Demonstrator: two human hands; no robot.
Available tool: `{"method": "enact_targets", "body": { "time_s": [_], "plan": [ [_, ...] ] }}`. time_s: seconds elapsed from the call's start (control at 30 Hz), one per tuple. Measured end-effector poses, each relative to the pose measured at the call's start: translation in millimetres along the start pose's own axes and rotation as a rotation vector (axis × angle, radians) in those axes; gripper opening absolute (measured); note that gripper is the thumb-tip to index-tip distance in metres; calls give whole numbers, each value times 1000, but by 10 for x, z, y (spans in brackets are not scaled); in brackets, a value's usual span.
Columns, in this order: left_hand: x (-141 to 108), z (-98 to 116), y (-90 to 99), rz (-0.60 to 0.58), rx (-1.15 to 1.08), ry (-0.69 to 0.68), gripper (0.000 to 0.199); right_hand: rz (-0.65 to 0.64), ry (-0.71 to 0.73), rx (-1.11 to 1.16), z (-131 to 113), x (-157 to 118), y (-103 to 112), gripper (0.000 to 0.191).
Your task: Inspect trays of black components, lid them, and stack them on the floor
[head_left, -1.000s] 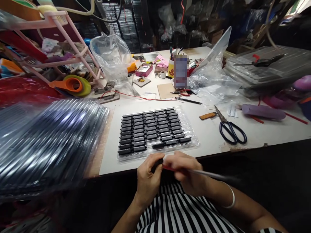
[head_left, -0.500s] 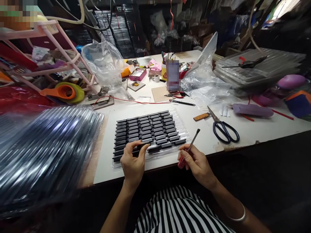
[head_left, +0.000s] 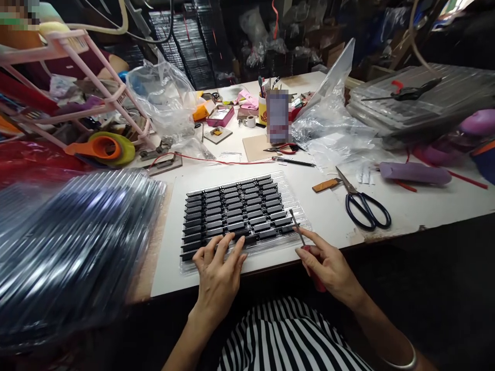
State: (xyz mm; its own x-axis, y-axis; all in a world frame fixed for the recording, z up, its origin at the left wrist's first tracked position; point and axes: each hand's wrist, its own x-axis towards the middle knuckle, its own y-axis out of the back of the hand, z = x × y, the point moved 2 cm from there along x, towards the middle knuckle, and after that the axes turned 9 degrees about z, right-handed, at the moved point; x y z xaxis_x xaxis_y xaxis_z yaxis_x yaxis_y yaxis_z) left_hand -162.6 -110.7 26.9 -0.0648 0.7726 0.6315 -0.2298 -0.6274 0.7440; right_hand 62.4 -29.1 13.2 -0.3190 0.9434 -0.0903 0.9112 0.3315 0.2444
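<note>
A clear plastic tray [head_left: 296, 203] lies on the white table, filled with rows of small black parts [head_left: 234, 206]. My left hand [head_left: 219, 263] rests over the tray's near edge, fingers spread and bent, fingertips touching black parts in the nearest rows. At the tray's near right corner, my right hand [head_left: 328, 263] holds a screwdriver [head_left: 297, 226] by its red handle, between thumb and fingers. Its thin metal shaft points up and away, its tip over the right end of the rows.
Scissors [head_left: 365, 206] and an orange-brown piece [head_left: 327, 185] lie right of the tray. Stacked plastic trays [head_left: 85, 247] stand at the left. Behind are a pen cup [head_left: 263, 109], pliers [head_left: 286, 149], plastic bags [head_left: 162, 98] and a pink rack [head_left: 96, 77].
My left hand has opened from a pinch at a black part and lowered onto the rows. My right hand has moved right and nearer, and the screwdriver's shaft now leans left.
</note>
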Motion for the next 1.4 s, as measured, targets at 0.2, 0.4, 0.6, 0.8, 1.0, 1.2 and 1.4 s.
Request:
{"method": "enact_targets", "body": {
  "time_s": [0.2, 0.4, 0.6, 0.8, 1.0, 1.2, 1.4],
  "plan": [
    [20, -25, -74, -15, 74, -43, 35, -149, 32, -74, -40, -36, -84, 46],
    [52, 53, -57, 2, 54, -80, 38, -216, 105, -125, -167, 12, -252, 46],
    [109, 70, -192, 99, -32, 5, 18, -273, 117, -151, -231, 3, -365, 29],
    [106, 32, -284, 41, -98, 99, 12, -259, 63, -193, -183, -60, -341, 29],
    [48, -42, -227, -12, -163, 97, 25, -285, 37, -131, -248, -68, -346, 32],
    [-119, -516, 249, 188, -47, 300, 24, -293, -26, 48, -180, -125, -289, 31],
    [16, -401, 483, 169, 6, 177, 16, -287, -30, 75, -144, -105, -352, 29]
  ]
}}
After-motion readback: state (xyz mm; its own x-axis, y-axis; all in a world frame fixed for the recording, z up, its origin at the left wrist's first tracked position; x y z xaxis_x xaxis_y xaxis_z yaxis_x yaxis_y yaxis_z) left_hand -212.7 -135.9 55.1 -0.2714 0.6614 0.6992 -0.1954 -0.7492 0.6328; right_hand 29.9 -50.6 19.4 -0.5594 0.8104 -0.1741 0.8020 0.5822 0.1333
